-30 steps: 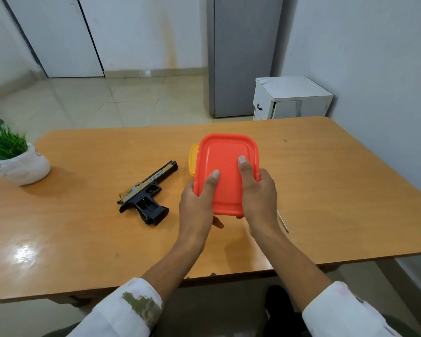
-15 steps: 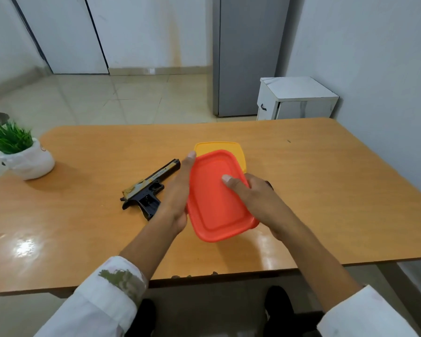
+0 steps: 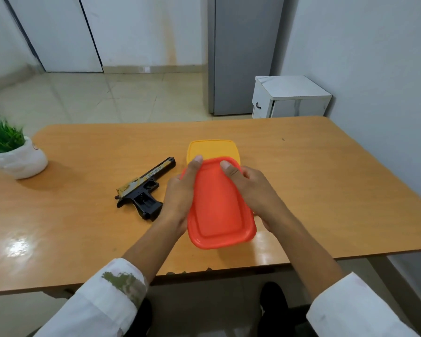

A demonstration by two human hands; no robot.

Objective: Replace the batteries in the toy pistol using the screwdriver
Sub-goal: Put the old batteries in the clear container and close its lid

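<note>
A black and gold toy pistol (image 3: 143, 190) lies on its side on the wooden table (image 3: 326, 190), muzzle pointing away to the right. Just right of it I hold an orange plastic box (image 3: 218, 205) between both hands, tilted with its flat face toward me. My left hand (image 3: 182, 193) grips its left edge, my right hand (image 3: 248, 188) its right edge. A yellow box lid (image 3: 212, 148) lies on the table right behind it. The screwdriver and batteries are not visible.
A white pot with a green plant (image 3: 12, 152) stands at the table's far left. Beyond the table are a small white cabinet (image 3: 289, 97) and a grey fridge (image 3: 241, 54). A wall runs along the right side.
The orange box has swung from a slanted pose to upright lengthwise, and my right hand has shifted from its face to its right edge. The yellow lid stays put behind it.
</note>
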